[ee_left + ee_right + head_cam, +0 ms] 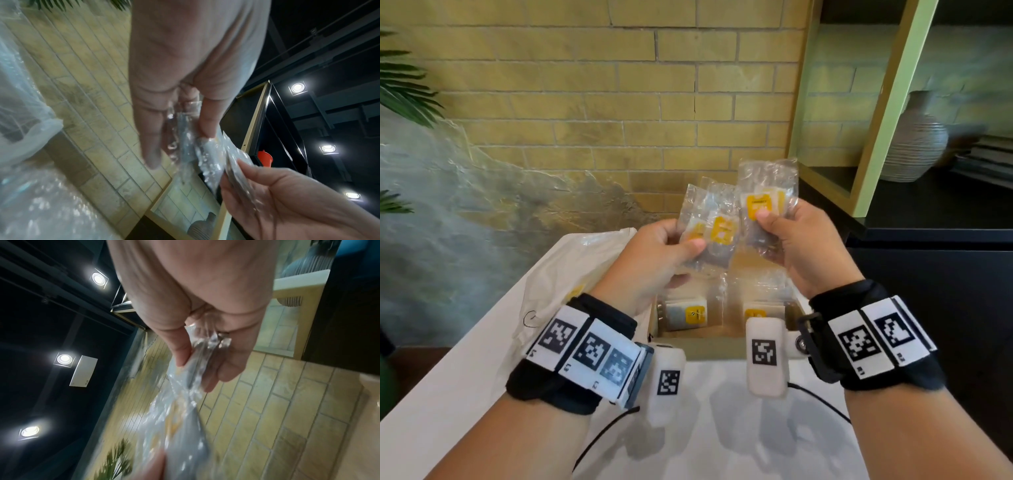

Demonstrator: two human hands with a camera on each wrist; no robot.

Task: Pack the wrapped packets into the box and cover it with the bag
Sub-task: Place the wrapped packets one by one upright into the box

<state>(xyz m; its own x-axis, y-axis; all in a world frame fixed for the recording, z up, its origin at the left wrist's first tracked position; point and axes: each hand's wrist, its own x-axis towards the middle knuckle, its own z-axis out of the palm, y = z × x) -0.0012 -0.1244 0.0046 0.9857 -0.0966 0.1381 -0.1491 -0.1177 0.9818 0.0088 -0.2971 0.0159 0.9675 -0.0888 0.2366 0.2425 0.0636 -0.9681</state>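
Observation:
Both hands are raised above an open cardboard box on the white table. My left hand pinches a couple of clear wrapped packets with yellow labels, thumb on top. My right hand pinches another small stack of the same packets, thumb on a yellow label. In the left wrist view the packets sit between thumb and fingers, with the right hand close by. The right wrist view shows crinkled clear wrap in the fingers. More packets lie inside the box. A white plastic bag lies left of the box.
A brick wall stands right behind the table. A green-framed shelf with a ribbed grey vase and a dark cabinet are at the right. Plant leaves hang at the far left. Wrist cables trail over the table's near part.

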